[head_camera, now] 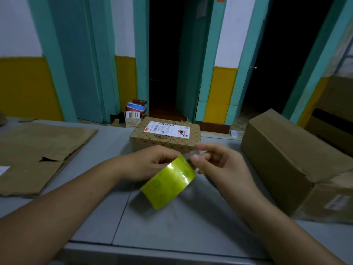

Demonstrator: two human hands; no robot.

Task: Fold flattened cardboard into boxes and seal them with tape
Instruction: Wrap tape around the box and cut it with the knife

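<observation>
Both hands are raised over the grey table (172, 230), close together near the middle of the view. The left hand (152, 163) grips a roll of tape (168, 182), a yellow-green roll that catches a bright glare on its outer face. The hand holds the roll at its upper left side with the fingers curled behind it, and the roll hides the fingertips. The roll hangs tilted below and to the right of that hand, off the table, with its lower edge pointing toward the person.

The right hand (219, 165) is just beside the top of the roll. Its thumb and forefinger pinch the loose end (192, 154) of the tape, a short clear strip lifted off the top edge of the roll. The other fingers of that hand are loosely curled and touch nothing.

Just behind the hands, a small box (166, 139) with a diamond pattern stands on the table, closed, with a white shipping label (167, 129) on its top. To the left a sheet of flattened cardboard (38, 155) lies flat on the table, well apart from the hands. To the right stands a large box (292, 159) of plain brown cardboard, set at an angle to the table edge.
</observation>
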